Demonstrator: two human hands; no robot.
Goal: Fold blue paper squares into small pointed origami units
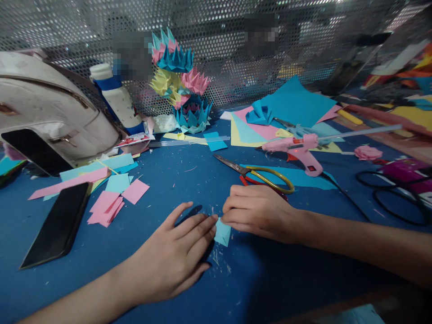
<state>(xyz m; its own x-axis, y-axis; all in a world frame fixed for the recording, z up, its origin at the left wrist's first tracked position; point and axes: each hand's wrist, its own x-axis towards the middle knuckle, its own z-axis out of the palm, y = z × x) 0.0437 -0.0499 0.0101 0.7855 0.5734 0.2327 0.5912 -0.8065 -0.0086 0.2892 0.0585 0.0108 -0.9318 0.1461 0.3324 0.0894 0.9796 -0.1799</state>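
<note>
Between the hands, a small pale-blue paper [222,232] is seen, flat and creased — met at its left edge by the left hand [180,252], fingers spread apart, and at its top by the right hand [258,211], fingertips bunched; whether it is pinched cannot be told. Scissors [243,170] are laid beyond.

Matt paper square [222,235]; metal scissor blades [231,164]; smooth plastic glue gun [308,149]; perforated metal screen [224,58].

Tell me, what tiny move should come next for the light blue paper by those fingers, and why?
Perhaps press it flatter: the light blue paper looks folded, and the left grip and right grip are both at its upper end, so pressing seems easy.
</note>
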